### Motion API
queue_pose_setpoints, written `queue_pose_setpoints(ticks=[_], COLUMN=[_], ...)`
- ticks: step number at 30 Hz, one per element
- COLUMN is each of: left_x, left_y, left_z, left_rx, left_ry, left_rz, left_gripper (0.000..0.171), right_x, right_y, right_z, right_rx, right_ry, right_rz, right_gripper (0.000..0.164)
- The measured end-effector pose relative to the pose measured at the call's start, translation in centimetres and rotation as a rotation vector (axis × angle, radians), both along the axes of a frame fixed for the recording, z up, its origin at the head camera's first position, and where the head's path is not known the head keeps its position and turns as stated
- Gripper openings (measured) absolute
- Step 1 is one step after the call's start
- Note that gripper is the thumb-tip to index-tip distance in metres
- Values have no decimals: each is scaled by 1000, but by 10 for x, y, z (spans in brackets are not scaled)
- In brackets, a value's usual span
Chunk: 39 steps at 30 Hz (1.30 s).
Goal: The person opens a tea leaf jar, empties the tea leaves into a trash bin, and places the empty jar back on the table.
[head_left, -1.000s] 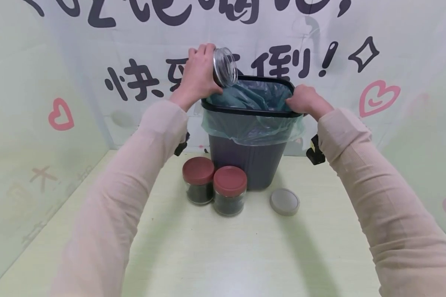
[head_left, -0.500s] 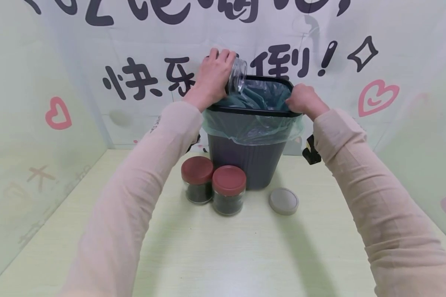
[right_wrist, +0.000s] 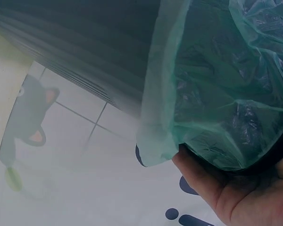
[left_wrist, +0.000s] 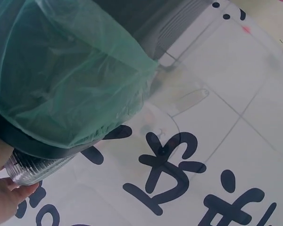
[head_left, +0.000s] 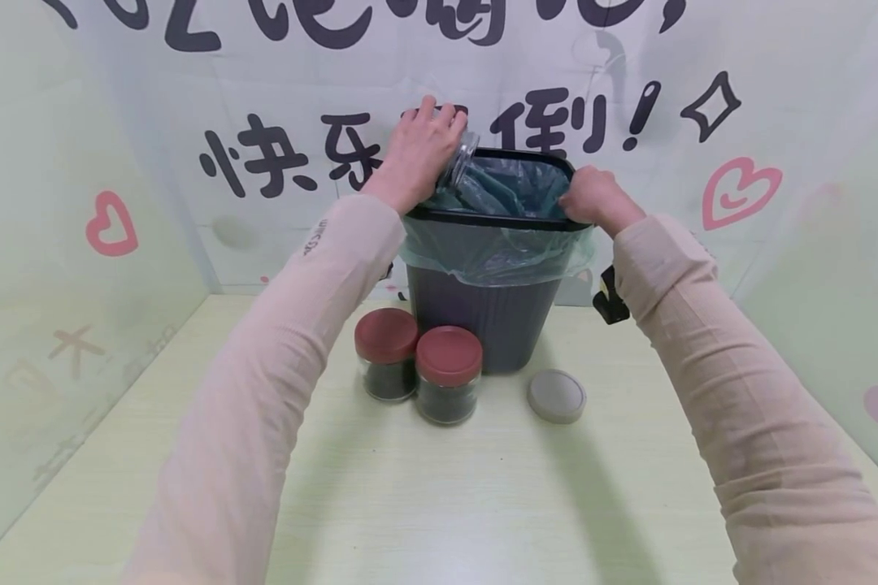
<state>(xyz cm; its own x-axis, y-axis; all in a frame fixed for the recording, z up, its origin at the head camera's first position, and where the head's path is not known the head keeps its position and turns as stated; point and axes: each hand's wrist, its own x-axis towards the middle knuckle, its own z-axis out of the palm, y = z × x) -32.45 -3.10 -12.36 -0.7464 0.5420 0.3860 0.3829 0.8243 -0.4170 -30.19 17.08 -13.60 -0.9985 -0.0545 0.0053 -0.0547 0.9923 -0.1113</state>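
Note:
In the head view my left hand [head_left: 423, 154] grips a clear glass jar [head_left: 462, 159], tilted with its mouth down over the left side of a dark trash can [head_left: 483, 301]. A ribbed part of the jar [left_wrist: 35, 168] shows behind the rim in the left wrist view, with fingers around it. What is inside the jar is hidden. My right hand [head_left: 601, 198] holds the can's black rim [right_wrist: 269, 162] at the right, over the edge of the green plastic liner [right_wrist: 203, 103]. The liner hangs folded over the outside of the rim.
Two jars with red lids, a left one [head_left: 386, 354] and a right one [head_left: 449, 375], stand in front of the can with dark contents. A round grey lid [head_left: 557, 396] lies to their right on the table [head_left: 439, 504]. A printed cloth wall [head_left: 278, 89] rises close behind the can.
My left hand has moved right and tipped the jar further down into the can's mouth. The right hand has kept its place on the rim.

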Motion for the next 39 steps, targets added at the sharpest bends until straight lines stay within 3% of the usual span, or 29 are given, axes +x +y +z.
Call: queue_pose_setpoints(ticks=[11,20,30,39], left_x=[-2,-3,-4,-1], left_y=[0,3,8,13], left_z=[-3,-3,-5,0], left_rx=[-54,-135,-242,-360], left_ry=[96,145,222,200], left_rz=[-57,-90,-120,-108], left_gripper=[42,45,30,45], right_x=[0,0,-1,-1], right_y=[0,0,-1,-1], right_z=[0,0,0,1], right_rx=[20,29,24,48], right_ry=[4,1,4,-8], right_rz=[12,18,19,20], right_gripper=[35,33,31,33])
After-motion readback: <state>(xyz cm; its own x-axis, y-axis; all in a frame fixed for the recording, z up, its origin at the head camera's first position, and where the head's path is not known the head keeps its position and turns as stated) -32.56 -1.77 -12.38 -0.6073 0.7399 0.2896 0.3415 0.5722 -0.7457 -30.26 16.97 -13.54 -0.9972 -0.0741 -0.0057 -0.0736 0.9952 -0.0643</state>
